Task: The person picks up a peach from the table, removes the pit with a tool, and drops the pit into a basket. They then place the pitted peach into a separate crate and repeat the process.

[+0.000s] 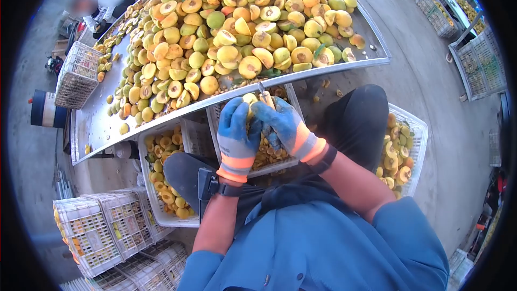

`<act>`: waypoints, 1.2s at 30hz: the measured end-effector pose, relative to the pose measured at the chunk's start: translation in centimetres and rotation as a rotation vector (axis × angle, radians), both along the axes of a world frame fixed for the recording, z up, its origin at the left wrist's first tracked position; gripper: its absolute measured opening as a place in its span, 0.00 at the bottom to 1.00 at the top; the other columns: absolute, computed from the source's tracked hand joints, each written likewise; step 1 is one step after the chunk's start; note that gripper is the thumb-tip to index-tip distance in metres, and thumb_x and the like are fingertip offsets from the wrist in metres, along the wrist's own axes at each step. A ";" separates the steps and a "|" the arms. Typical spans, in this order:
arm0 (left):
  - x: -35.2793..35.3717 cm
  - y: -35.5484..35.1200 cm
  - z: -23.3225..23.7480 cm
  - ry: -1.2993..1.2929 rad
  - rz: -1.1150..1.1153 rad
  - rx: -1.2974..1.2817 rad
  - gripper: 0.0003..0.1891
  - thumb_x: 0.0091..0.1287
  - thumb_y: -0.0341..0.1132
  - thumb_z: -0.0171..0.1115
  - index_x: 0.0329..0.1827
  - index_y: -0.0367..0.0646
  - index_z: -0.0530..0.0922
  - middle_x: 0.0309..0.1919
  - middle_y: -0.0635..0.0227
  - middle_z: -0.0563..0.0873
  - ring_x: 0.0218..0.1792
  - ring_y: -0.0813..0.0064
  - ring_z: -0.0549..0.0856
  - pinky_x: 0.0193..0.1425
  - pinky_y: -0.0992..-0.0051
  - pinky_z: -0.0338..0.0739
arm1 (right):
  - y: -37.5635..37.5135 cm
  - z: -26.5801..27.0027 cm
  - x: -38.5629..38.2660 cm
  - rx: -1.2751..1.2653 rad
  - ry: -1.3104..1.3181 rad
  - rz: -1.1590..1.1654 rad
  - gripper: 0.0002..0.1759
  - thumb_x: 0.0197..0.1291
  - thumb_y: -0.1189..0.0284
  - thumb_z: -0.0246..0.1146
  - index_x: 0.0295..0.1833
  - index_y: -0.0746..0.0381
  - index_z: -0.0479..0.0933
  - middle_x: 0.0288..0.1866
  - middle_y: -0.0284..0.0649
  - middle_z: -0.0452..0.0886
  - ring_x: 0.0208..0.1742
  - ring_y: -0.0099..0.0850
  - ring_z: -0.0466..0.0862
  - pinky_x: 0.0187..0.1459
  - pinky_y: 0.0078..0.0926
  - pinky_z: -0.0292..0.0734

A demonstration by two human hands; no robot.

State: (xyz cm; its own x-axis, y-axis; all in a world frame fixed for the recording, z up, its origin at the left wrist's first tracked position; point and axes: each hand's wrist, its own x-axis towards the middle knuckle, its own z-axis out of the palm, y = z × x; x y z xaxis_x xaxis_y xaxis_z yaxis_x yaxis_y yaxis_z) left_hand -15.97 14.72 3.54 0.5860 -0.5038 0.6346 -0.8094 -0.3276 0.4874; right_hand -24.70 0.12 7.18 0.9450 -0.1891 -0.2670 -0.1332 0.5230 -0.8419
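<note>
Both hands wear blue and grey gloves with orange cuffs and meet just below the table's front edge. My left hand is closed round a yellow fruit piece. Close against it, my right hand has its fingers wrapped round the light handle of a small tool whose metal tip points up to the table edge. Beneath the hands, a white crate holds fruit pieces. Halved yellow-green fruits lie heaped on the metal table.
White crates of fruit stand beside my left knee and right knee. Stacked crates are at the lower left, another crate at the table's left. A person sits at the upper left. More crates stand at the right.
</note>
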 end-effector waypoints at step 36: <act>-7.6 1.3 -2.2 1.108 0.160 -0.840 0.17 0.85 0.47 0.52 0.53 0.42 0.79 0.41 0.63 0.86 0.42 0.68 0.88 0.53 0.70 0.86 | 4.8 -5.4 -5.5 -0.845 -0.158 0.287 0.22 0.81 0.58 0.54 0.51 0.65 0.84 0.44 0.58 0.89 0.44 0.58 0.88 0.46 0.49 0.80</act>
State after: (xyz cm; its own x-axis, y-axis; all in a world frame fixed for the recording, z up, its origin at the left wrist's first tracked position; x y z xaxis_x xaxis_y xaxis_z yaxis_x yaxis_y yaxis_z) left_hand -23.57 16.05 1.29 0.9893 -0.0895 -0.1150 0.1383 0.3269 0.9349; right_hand -30.18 4.87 1.74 0.9998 -0.0150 -0.0093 -0.0135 -0.3130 -0.9496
